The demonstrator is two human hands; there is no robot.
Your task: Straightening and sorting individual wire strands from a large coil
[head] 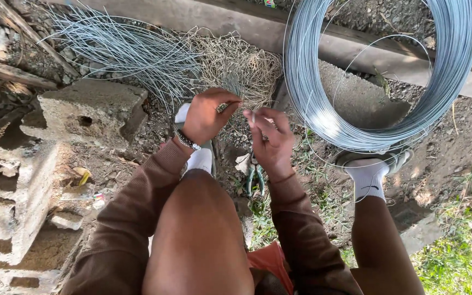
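Note:
My left hand (206,116) and my right hand (269,139) are raised close together above the ground, each pinching an end of a thin grey wire piece (245,111). A beaded bracelet sits on my left wrist. A large coil of grey steel wire (378,71) stands to the right, leaning by my right foot (371,164). A bundle of cut straight wires (132,52) lies fanned out at the top left. Green-handled pliers (255,179) lie on the ground under my right hand. A tangle of thin rusty wire (241,63) rests behind my hands.
A broken concrete block (91,109) and stacked blocks (12,202) stand on the left. A wooden plank (236,22) runs across the top. Dirt, gravel and patches of grass (460,257) cover the ground. My knees fill the lower middle.

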